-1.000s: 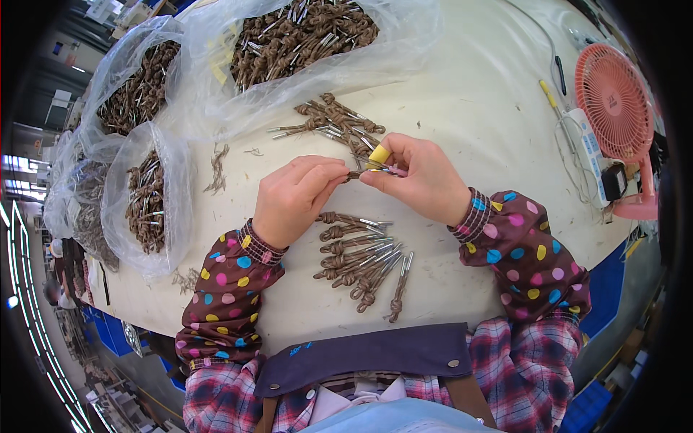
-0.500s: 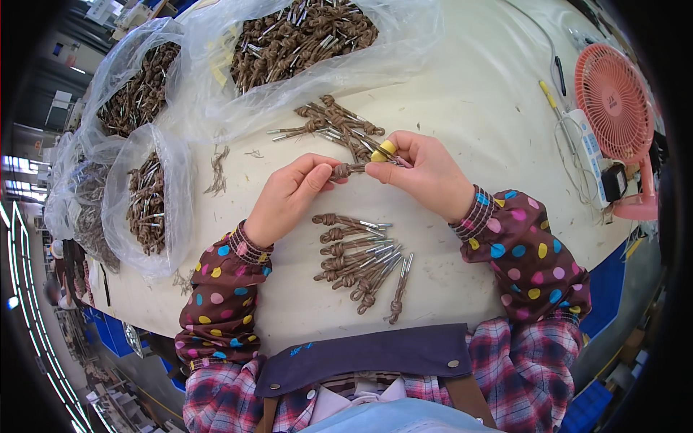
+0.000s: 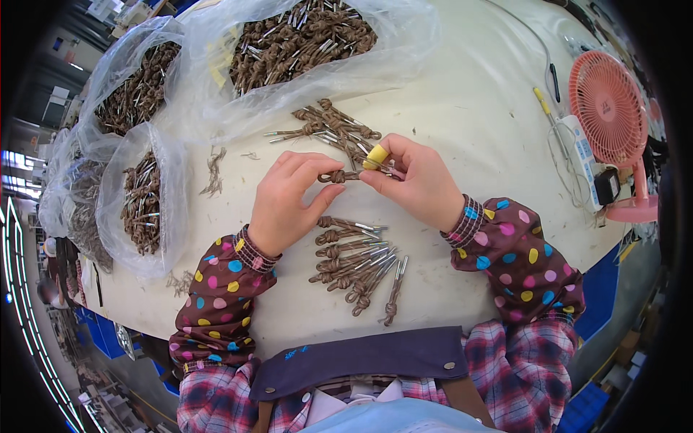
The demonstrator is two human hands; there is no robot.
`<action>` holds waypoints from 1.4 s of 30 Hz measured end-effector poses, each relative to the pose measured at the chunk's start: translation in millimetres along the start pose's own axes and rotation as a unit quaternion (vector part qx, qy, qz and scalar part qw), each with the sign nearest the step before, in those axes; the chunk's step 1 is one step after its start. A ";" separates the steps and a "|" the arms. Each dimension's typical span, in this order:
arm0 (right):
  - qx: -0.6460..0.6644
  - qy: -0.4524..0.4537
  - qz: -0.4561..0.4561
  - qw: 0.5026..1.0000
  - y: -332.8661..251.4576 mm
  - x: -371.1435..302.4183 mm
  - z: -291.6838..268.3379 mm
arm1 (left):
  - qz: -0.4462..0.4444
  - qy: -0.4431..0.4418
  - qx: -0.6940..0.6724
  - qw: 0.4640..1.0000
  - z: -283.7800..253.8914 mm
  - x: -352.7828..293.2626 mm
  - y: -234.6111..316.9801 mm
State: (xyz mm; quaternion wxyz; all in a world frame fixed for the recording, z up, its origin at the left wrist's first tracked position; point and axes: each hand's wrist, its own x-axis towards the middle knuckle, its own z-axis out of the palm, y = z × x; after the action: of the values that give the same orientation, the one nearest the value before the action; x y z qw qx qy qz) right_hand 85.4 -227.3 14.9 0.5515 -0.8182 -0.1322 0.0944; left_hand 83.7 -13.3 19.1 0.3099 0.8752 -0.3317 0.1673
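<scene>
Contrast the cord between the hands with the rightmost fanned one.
The held cord is pinched in the right hand; the rightmost cord lies on the table. The held cord runs nearly sideways, the rightmost cord mostly front to back. The rightmost cord's metal tips show; the held cord's are unclear. Both are brown and knotted.
</scene>
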 end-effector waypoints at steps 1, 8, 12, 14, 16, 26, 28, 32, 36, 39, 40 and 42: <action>0.000 0.000 0.000 1.000 1.1 -0.3 1.1 | 0.000 0.000 0.000 1.000 -0.1 -0.1 1.6; 0.049 0.037 -0.040 0.997 6.8 0.8 8.6 | 0.051 0.034 0.085 0.994 4.2 -3.7 4.5; 0.136 0.043 -0.023 0.989 11.3 1.9 12.3 | 0.084 0.056 0.094 0.990 7.7 -1.3 2.2; 0.154 0.013 0.007 0.988 3.7 1.6 10.1 | 0.056 0.045 0.050 0.996 8.1 -2.6 -1.9; 0.169 -0.016 0.038 0.985 0.8 1.3 8.9 | 0.028 0.034 0.002 0.999 10.3 -5.9 -4.3; -0.145 0.029 -0.108 0.983 -11.6 -4.5 -3.8 | -0.153 -0.030 -0.185 0.970 17.2 -13.4 -3.9; -0.222 0.054 -0.140 0.963 -10.1 -3.8 -4.8 | -0.144 -0.033 -0.178 0.973 18.5 -14.1 -4.3; -0.379 0.082 -0.257 0.885 -7.5 -4.0 -2.1 | -0.139 -0.040 -0.152 0.978 20.7 -13.7 -2.2; -0.411 0.064 -0.278 0.866 -6.7 -5.4 -0.7 | -0.124 -0.052 -0.130 0.982 23.4 -11.8 -0.7; -0.404 0.069 -0.289 0.865 -7.7 -4.0 0.7 | -0.115 -0.056 -0.122 0.984 21.9 -11.1 0.9; -0.404 0.070 -0.288 0.866 -6.8 -3.7 1.1 | -0.114 -0.058 -0.123 0.984 22.6 -11.2 0.9; -0.401 0.072 -0.293 0.865 -5.4 -3.6 1.6 | -0.107 -0.057 -0.116 0.986 23.7 -11.2 1.1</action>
State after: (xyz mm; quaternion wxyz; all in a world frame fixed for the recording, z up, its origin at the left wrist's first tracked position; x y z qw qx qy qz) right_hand 80.9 -225.1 19.4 0.1859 -0.8971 -0.3519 -0.1919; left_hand 77.0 -24.1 -3.8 0.4058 0.8718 -0.2709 0.0432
